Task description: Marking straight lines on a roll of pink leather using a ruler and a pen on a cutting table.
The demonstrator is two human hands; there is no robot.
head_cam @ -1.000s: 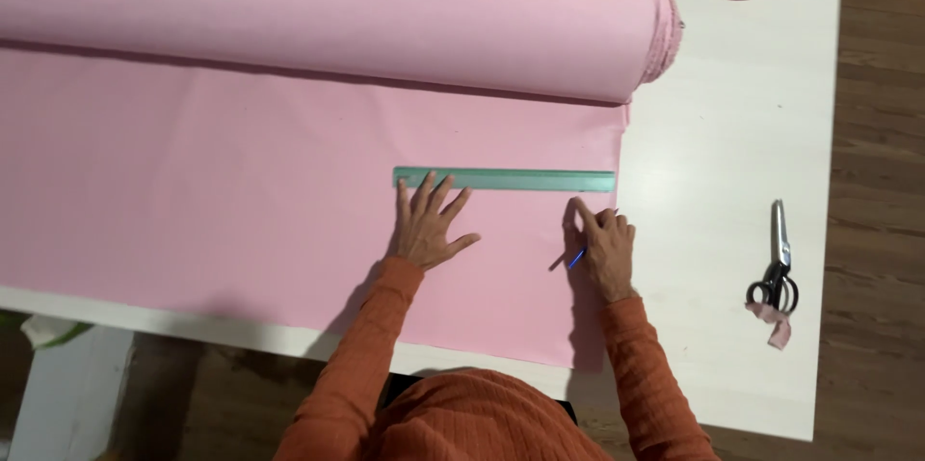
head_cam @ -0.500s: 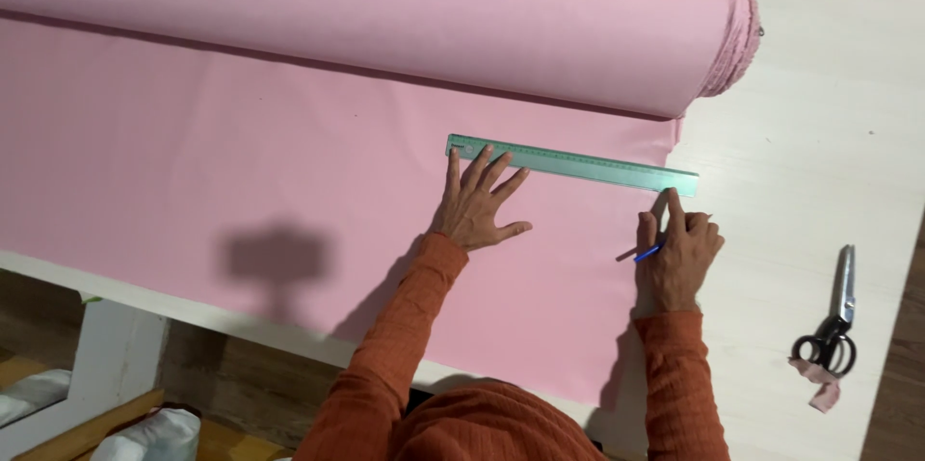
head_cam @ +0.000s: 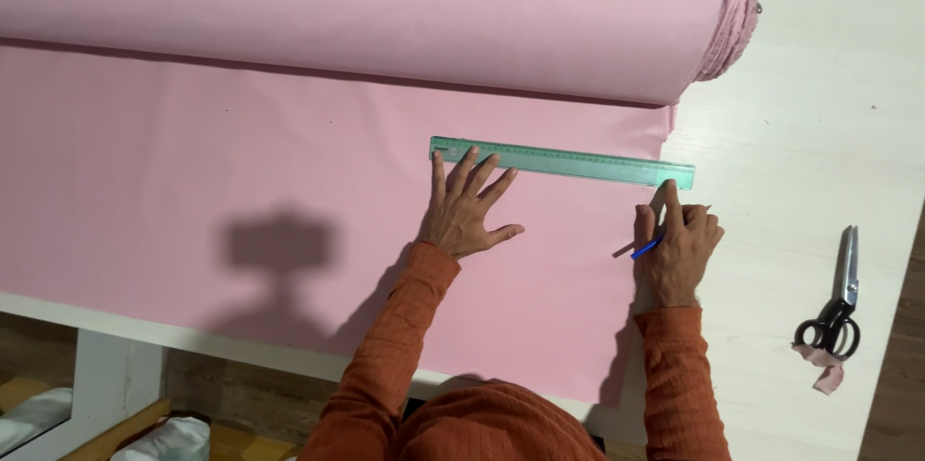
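Progress: ruler (head_cam: 562, 162) laid across the cloth (head_cam: 241, 201), near its right edge; no drawn line visible along it, no cut made. Judged: measuring set up, marking not yet done.
Left hand (head_cam: 464, 215): flat on the cloth, fingers (head_cam: 462, 172) spread wide, tips pressing the ruler's left end; grasps nothing.
Right hand (head_cam: 677, 247): curled closed round a blue pen (head_cam: 647, 249); forefinger stretched up to the ruler's right end.
Cloth: pink, smooth, matt, unrolled flat beneath both hands.
Roll (head_cam: 385, 13): thick pink cylinder beyond the fingertips, layered end showing at right.
Ruler: long, thin, translucent green plastic.
Scissors (head_cam: 834, 307): metal blades, black handles, well right of the right hand on the white table (head_cam: 809, 133).
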